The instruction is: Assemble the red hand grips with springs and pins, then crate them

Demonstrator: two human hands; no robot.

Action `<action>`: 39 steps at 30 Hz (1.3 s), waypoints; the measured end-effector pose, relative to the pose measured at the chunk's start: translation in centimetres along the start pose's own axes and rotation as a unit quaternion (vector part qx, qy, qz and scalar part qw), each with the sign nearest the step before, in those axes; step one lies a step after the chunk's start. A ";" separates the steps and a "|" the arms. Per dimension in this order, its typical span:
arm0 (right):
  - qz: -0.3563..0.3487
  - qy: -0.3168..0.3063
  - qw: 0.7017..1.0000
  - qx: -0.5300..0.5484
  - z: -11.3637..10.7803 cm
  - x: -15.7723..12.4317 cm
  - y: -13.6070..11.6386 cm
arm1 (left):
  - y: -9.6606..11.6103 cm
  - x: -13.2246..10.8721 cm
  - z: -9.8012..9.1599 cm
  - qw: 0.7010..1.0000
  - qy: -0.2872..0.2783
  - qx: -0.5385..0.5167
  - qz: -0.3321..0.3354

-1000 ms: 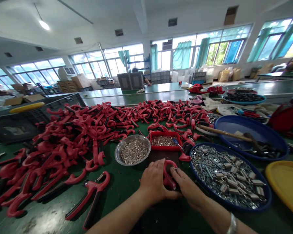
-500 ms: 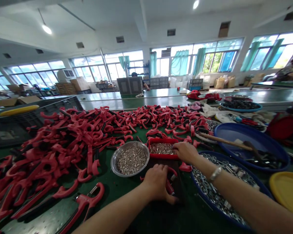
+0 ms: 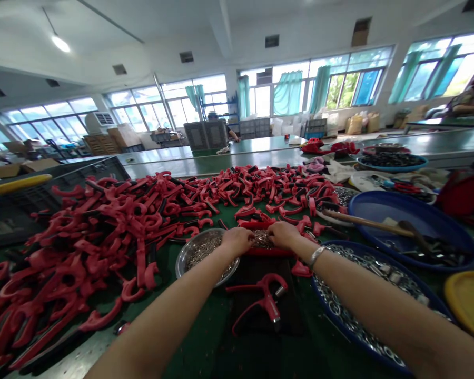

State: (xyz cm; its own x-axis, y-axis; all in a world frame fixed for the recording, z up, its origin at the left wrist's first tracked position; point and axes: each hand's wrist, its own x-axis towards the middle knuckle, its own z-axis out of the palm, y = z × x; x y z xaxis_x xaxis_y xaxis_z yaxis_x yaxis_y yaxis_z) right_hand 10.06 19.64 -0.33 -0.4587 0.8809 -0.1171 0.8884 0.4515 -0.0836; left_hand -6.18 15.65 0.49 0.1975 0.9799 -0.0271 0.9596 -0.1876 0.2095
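Both hands reach to the red tray [image 3: 268, 253], which holds small metal pins [image 3: 262, 239]. My left hand [image 3: 238, 241] is closed at the tray's left end, its fingertips at the pins. From the right, my right hand [image 3: 285, 235] dips closed fingertips into the same pins. Whatever either hand pinches is too small to make out. Below them a red clamp-like tool [image 3: 269, 297] with a coil spring lies untouched on a dark board [image 3: 247, 279]. A clear bowl [image 3: 181, 266] of small metal parts stands partly behind my left forearm.
A large heap of red and black clamp parts [image 3: 134, 216] covers the left and back of the bench. To the right stand a blue basin [image 3: 319, 295] of metal fittings, another blue basin [image 3: 363, 205] with a hammer [image 3: 369, 223], and a yellow basin [image 3: 464, 295]. A grey crate [image 3: 118, 167] stands at left.
My left hand has let go of the red clamp-like tool and moved up to the red tray. My right hand stays at the pins, slightly further left. The view has shifted a little.
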 end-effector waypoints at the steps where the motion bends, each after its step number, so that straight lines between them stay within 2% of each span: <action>1: -0.002 0.008 1.000 0.011 0.0 -0.2 0.2 | 0.2 1.1 0.2 1.000 -0.013 0.005 0.006; 3: -0.008 0.027 0.999 0.037 -0.1 -0.6 0.7 | 0.7 2.5 0.6 0.999 -0.034 0.012 0.015; 6: -0.019 0.068 0.994 0.085 -0.1 -1.3 1.1 | 1.3 2.9 1.3 0.999 -0.039 0.012 0.012; 12: -0.034 0.138 0.969 0.200 0.0 -2.2 1.3 | 0.5 2.6 1.8 1.000 0.004 -0.014 -0.015; 15: -0.032 0.153 0.960 0.234 0.1 -4.0 1.0 | 0.2 2.6 1.3 0.999 0.020 -0.041 -0.021; 17: -0.050 0.145 0.956 0.249 0.3 -6.3 0.5 | 0.1 2.0 1.0 0.997 0.031 -0.068 -0.009; 20: -0.090 0.115 0.954 0.261 0.9 -10.1 -0.4 | 0.2 -0.4 0.8 0.992 0.032 -0.118 0.034; 24: -0.057 0.074 0.967 0.236 2.4 -12.9 -1.1 | 0.7 -4.8 1.6 0.978 -0.024 -0.188 0.090; 26: -0.040 0.066 0.971 0.226 3.0 -13.0 -1.1 | 1.0 -6.4 2.1 0.973 -0.041 -0.200 0.105; 29: -0.043 0.054 0.972 0.223 3.5 -12.6 -1.0 | 1.5 -7.5 2.7 0.979 -0.039 -0.165 0.113; 39: -0.018 0.051 0.994 0.099 3.1 -11.8 -2.2 | 2.3 -7.8 2.3 0.986 -0.015 -0.129 0.109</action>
State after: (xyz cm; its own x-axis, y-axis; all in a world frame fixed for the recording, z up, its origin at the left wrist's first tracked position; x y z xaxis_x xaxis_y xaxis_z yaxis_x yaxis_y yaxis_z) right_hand 13.41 7.78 -1.88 -0.4770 0.8788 -0.0104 0.8452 0.4555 -0.2795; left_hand -5.01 7.45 -1.05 0.4034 0.9148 0.0179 0.8116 -0.3668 0.4548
